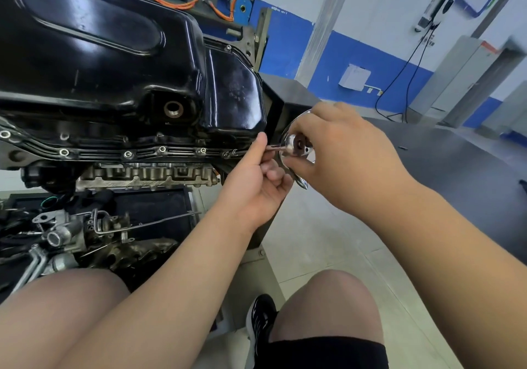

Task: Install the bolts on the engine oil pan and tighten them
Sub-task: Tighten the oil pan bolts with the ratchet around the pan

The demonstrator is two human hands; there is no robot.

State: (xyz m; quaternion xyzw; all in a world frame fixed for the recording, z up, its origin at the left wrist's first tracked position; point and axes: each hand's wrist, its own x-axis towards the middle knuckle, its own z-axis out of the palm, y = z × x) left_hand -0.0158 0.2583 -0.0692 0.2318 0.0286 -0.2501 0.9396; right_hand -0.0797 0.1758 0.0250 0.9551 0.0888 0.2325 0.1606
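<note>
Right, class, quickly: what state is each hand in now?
Left hand: closed, pinching the thin metal shaft.
Right hand: closed, gripping the chrome ratchet.

The oil pan [94,40] runs off the picture at 9 and 12 o'clock. The right grip [342,152] covers most of the chrome tool [295,144]; only slivers of its handle show at that grip's 9 o'clock. The left grip [256,180] hides where the thin shaft [273,148] ends, so what its tip sits on cannot be told. Stamped marks [237,92] on the pan's end are too small to read.
</note>
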